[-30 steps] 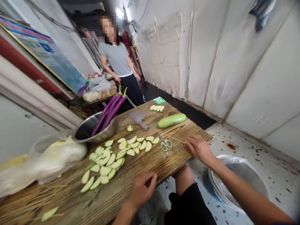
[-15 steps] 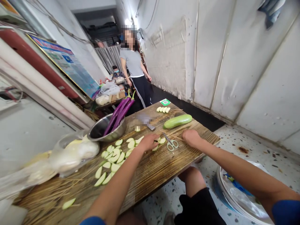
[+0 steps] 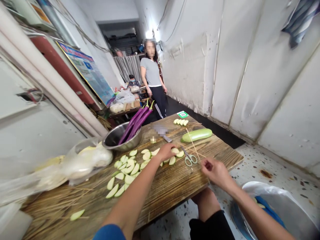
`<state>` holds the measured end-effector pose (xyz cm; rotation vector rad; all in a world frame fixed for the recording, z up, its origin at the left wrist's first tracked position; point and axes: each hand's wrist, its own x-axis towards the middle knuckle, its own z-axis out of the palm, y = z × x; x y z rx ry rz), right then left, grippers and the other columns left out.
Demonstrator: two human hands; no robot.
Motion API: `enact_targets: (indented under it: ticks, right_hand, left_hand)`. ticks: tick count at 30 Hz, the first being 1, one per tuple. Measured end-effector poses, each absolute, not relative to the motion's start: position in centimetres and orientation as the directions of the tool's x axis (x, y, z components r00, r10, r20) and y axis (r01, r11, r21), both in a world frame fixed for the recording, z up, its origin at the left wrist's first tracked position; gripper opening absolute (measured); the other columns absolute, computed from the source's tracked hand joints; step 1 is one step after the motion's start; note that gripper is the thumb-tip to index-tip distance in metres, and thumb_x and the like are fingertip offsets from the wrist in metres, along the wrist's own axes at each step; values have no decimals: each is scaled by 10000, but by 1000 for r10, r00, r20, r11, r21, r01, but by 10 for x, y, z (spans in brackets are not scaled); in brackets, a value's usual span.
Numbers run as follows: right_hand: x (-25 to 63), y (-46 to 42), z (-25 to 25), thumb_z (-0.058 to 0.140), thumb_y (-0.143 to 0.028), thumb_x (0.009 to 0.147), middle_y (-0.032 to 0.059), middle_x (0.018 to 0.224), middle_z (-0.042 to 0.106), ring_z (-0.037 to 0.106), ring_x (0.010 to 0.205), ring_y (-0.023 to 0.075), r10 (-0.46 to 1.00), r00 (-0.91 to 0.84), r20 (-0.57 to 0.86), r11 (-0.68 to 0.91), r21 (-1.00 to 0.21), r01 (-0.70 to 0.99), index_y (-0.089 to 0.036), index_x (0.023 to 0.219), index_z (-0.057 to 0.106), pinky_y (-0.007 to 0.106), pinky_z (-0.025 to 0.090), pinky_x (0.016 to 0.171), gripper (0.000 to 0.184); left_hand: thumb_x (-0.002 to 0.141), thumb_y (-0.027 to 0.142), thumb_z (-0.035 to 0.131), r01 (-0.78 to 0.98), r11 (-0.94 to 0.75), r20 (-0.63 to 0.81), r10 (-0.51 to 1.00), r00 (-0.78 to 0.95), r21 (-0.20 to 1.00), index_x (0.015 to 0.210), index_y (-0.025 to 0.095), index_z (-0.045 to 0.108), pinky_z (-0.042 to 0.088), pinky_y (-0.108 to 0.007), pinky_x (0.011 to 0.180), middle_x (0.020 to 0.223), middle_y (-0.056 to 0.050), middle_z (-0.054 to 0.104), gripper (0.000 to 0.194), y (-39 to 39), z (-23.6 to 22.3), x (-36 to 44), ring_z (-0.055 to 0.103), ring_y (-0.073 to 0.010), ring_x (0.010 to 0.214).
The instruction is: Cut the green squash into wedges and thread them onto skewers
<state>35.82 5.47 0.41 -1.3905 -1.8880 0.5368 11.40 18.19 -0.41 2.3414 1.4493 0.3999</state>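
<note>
My left hand (image 3: pixel 165 151) rests curled on the pale green vegetable slices (image 3: pixel 130 166) spread over the wooden table (image 3: pixel 175 186); what it grips is hidden. My right hand (image 3: pixel 215 170) is pinched on a thin bamboo skewer (image 3: pixel 193 144) that points up and away over the table's right part. Small scissors (image 3: pixel 189 158) lie between the two hands. A whole green squash (image 3: pixel 197 134) lies beyond them.
A steel bowl (image 3: pixel 115 140) holds long purple eggplants (image 3: pixel 136 122). A knife (image 3: pixel 162 132), a plastic bag (image 3: pixel 75 163), loose skewers (image 3: pixel 50 203) and a few skewered slices (image 3: pixel 181 122) are on the table. A basin (image 3: pixel 280 206) sits on the floor at right. A person (image 3: pixel 153 80) stands beyond.
My left hand went from the table's near edge out onto the slices. My right hand drew back from the skewer pile, lifting one skewer. The view swung left and up.
</note>
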Motion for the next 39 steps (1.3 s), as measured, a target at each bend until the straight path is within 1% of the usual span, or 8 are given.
enact_targets:
  ticks: [3,6,11,16,19,27,32,39]
  right_hand:
    - [338,26,-7,458,-158,699,-19,597,571,554,561,120,975,-137,175,209,-932,298,-201,681,480,226,435,545,51]
    - [315,1,-16,462,-140,673,-30,581,564,548,527,110,980,-177,85,93,-995,36,-202,691,459,227,448,520,64]
    - [278,-33,-32,482,-133,637,-43,596,536,476,424,67,968,-250,-18,-20,-1000,-7,-197,650,429,176,370,375,84]
    - [243,-61,-45,482,-156,635,-65,550,514,451,379,52,916,-386,-107,-109,-994,15,-193,642,427,157,350,342,66]
    - [230,-72,-46,489,-187,646,-73,515,504,441,357,51,883,-439,-164,-170,-985,25,-196,644,432,151,326,327,58]
    - [226,-75,-44,539,-386,738,-107,356,370,274,289,29,888,-431,-163,-189,-982,-18,-187,640,462,148,195,315,235]
    - [232,-75,-32,578,-384,741,-79,427,451,303,330,29,892,-419,-172,-246,-961,-129,-177,653,472,163,209,347,249]
    - [233,-77,-31,600,-327,720,-69,489,488,335,352,28,890,-409,-200,-283,-947,-154,-170,656,488,166,239,362,203]
  left_hand:
    - [648,201,614,764,-390,178,920,350,513,986,206,616,383,-345,855,1021,-63,627,338,169,-7,104,545,-228,944]
    - [653,195,610,688,-379,326,921,215,618,997,193,612,364,-361,901,1050,-72,618,344,143,-4,90,536,-223,984]
    - [627,229,643,483,-244,298,954,-36,841,954,197,638,403,-365,850,983,-59,645,329,73,-7,52,573,-222,903]
    - [604,288,689,167,-34,74,968,-240,985,1023,171,616,442,-262,608,889,-50,642,442,9,-29,13,569,-154,686]
    - [602,293,705,-23,14,-21,948,-319,1000,1095,173,574,381,-199,481,794,-20,605,524,-13,-39,2,486,-85,546]
    - [546,180,752,-482,-45,-143,927,-346,875,966,179,610,389,-168,511,758,7,543,443,-22,-46,-6,456,-45,562]
    - [594,143,723,-575,-97,-110,943,-314,812,968,192,594,388,-155,540,735,18,522,399,-23,-50,-13,473,-48,619]
    - [611,158,717,-545,-109,-76,949,-305,831,952,196,588,378,-164,549,734,22,529,366,-24,-51,-13,483,-54,638]
